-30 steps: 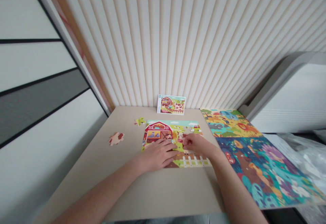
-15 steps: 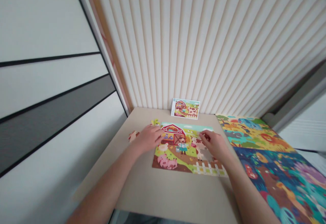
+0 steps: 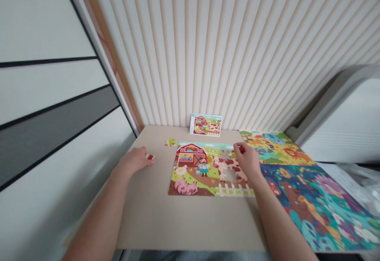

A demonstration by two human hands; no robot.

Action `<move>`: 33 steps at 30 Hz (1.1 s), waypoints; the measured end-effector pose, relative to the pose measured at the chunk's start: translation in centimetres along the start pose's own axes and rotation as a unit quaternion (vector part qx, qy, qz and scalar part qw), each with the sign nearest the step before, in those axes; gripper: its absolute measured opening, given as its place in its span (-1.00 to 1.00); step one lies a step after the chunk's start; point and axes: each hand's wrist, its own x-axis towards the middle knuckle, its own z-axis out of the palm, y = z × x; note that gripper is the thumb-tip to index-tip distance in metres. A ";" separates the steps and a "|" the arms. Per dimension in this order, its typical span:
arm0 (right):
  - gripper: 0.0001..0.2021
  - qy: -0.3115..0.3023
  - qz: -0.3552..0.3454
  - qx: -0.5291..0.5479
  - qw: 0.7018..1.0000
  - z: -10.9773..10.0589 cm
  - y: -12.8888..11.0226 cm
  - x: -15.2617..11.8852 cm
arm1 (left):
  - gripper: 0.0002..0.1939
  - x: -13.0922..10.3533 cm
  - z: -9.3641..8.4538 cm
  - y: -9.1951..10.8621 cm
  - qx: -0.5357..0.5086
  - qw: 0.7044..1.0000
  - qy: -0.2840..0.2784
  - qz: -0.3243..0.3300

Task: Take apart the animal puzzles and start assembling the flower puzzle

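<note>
Left hand [image 3: 135, 160], puzzle's [image 3: 190, 176] nine o'clock: touches spotted piece [image 3: 151, 157], grip indeterminate. Right hand [image 3: 248, 160], two o'clock: fingers curled, contents indeterminate.

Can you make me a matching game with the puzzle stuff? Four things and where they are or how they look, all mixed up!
1. Card
2. Green piece
3. Farm puzzle
4. Left hand

A. Has gaps
B. At the brown-spotted piece
C. Upright by the wall
D. Just off the puzzle's far left corner

Pairs: 1-C, 2-D, 3-A, 4-B
</note>
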 end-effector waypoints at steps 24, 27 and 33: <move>-0.61 -0.320 -0.089 0.273 0.903 2.2 -4.1 -3.3 | -0.57 -6.9 5.5 16.3 -0.667 0.707 -0.157 0.174; -0.62 -0.343 -0.107 0.276 0.892 1.9 -4.9 -3.6 | -0.54 -7.4 5.8 16.8 -0.649 0.703 -0.189 0.221; -0.61 -0.326 -0.084 0.280 0.899 1.5 -4.9 -3.4 | -0.54 -7.5 6.3 16.2 -0.528 0.770 -0.119 0.337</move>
